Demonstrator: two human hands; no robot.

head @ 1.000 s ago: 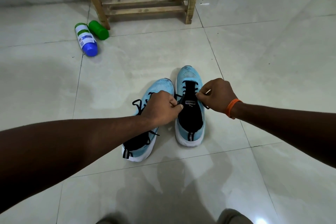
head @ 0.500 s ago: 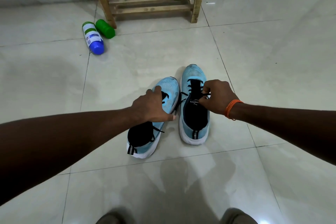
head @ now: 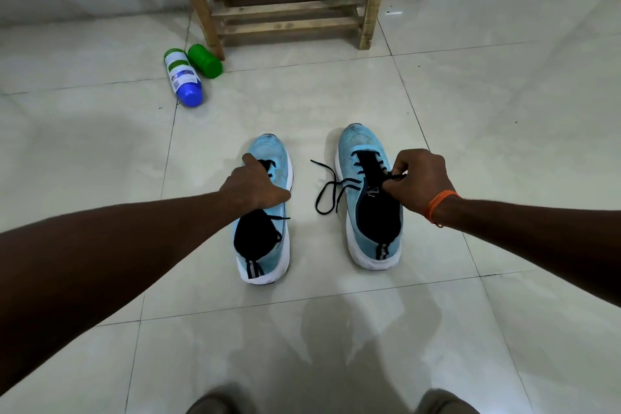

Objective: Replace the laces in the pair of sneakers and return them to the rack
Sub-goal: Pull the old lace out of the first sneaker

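Two light-blue sneakers with black tongues and white soles stand on the tiled floor, toes pointing away from me. My left hand (head: 253, 185) lies over the middle of the left sneaker (head: 265, 212), thumb along its inner side and fingers spread on top. My right hand (head: 416, 178) pinches the black lace at the upper eyelets of the right sneaker (head: 371, 212). A loose loop of that black lace (head: 327, 190) trails on the floor between the two shoes. The wooden rack (head: 289, 7) stands against the far wall, its low slats bare.
Two bottles lie on the floor by the rack's left leg: a white one with a blue cap (head: 183, 81) and a green one (head: 204, 60). My knees (head: 443, 402) show at the bottom edge. Pale glossy tiles surround the shoes.
The two sneakers now stand further apart. My left hand went from the right shoe's lace to the top of the left sneaker, and a lace end dropped onto the floor.
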